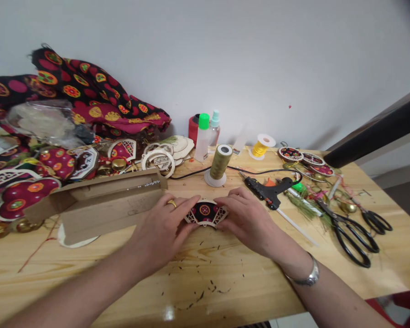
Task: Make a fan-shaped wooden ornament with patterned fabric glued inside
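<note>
Both hands pinch a small fan-shaped ornament [205, 212] above the middle of the wooden table. Its centre is dark patterned fabric, and pale cut-out lattice wood frames the sides. My left hand [162, 223] grips the left end between thumb and fingers, a gold ring on one finger. The right end is pinched by my right hand [247, 218], which has a silver bracelet at the wrist. Just behind the ornament stands an olive thread cone [220, 163]. A black glue gun [264, 189] with a white glue stick lies right of my right hand.
Left of my hands sits an open cardboard box [112, 207], with patterned fabric [98, 86] and several ornaments behind it. Large scissors [350, 230] and smaller scissors [376, 221] lie at right. A green-capped bottle [202, 139] and yellow thread spool [260, 148] stand near the wall. Dark scraps [201, 296] dot the tabletop.
</note>
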A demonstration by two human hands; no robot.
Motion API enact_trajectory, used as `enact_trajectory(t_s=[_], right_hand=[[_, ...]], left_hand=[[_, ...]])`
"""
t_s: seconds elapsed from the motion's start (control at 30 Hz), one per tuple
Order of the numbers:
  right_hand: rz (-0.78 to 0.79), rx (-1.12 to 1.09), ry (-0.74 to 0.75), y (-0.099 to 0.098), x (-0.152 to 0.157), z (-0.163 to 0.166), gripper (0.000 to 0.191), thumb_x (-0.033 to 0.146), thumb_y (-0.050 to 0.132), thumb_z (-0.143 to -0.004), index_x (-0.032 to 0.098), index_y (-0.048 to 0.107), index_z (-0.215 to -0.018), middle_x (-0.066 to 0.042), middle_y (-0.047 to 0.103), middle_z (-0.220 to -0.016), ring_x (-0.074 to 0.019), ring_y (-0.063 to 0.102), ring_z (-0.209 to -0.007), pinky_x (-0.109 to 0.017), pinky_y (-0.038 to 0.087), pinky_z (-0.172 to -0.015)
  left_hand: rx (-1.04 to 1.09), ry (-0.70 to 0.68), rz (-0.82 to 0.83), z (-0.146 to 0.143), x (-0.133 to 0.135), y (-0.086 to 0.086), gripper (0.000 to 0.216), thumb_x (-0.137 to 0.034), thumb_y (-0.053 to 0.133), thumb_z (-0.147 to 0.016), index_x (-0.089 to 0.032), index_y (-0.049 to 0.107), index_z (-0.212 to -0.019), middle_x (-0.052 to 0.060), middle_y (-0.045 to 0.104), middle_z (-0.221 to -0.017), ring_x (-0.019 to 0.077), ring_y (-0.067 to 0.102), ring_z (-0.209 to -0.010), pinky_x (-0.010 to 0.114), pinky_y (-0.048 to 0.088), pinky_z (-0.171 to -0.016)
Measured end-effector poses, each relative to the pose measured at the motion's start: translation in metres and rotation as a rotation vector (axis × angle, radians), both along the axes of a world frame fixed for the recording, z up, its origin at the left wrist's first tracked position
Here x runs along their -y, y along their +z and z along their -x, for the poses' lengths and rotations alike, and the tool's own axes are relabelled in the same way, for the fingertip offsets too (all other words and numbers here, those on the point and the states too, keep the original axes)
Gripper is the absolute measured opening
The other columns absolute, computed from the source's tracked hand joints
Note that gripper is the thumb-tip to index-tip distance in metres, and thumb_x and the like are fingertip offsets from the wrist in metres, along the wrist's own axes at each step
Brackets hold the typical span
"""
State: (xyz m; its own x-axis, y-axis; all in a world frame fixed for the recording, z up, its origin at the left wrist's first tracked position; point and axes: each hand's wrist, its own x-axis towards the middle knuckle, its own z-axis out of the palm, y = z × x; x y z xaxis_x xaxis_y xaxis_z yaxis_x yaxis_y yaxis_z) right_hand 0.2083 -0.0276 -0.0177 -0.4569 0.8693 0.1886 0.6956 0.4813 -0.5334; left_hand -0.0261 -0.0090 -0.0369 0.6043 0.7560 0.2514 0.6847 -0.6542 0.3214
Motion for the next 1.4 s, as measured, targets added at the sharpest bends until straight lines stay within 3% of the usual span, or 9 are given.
enact_trajectory(t_s=[0.43,0.9,1.4], right_hand=[[0.015,0.002,0.035,0.0004,-0.0006,0.0014,0.038,0.021,0.064,-0.086,0.018,0.055,-0.123,-0.007,0.062,-0.110,-0.0229,0.047,-0.103,-0.041,0.044,-0.093],[0.047,0.105,0.053,0.0058,0.0028,0.0052,0.042,0.016,0.055,-0.090,0.022,0.050,-0.131,-0.010,0.054,-0.113,-0.0243,0.043,-0.109,-0.045,0.045,-0.094],[0.064,0.086,0.024,0.0047,0.0031,0.0051,0.040,0.016,0.059,-0.088,0.022,0.053,-0.128,-0.009,0.053,-0.111,-0.0242,0.042,-0.107,-0.044,0.044,-0.096]], left_hand=[[-0.041,-0.056,-0.002,-0.0063,0.0008,-0.0039,0.033,-0.021,0.049,-0.092,-0.012,0.057,-0.123,0.011,0.060,-0.120,0.0298,0.041,-0.105,0.047,0.044,-0.092],[-0.038,-0.058,-0.013,-0.0069,0.0006,-0.0004,0.035,-0.020,0.047,-0.091,-0.012,0.058,-0.123,0.013,0.061,-0.118,0.0295,0.045,-0.102,0.050,0.045,-0.091],[-0.034,-0.050,-0.009,-0.0065,0.0016,0.0022,0.035,-0.020,0.050,-0.090,-0.013,0.059,-0.123,0.012,0.060,-0.120,0.0310,0.043,-0.108,0.050,0.042,-0.095]])
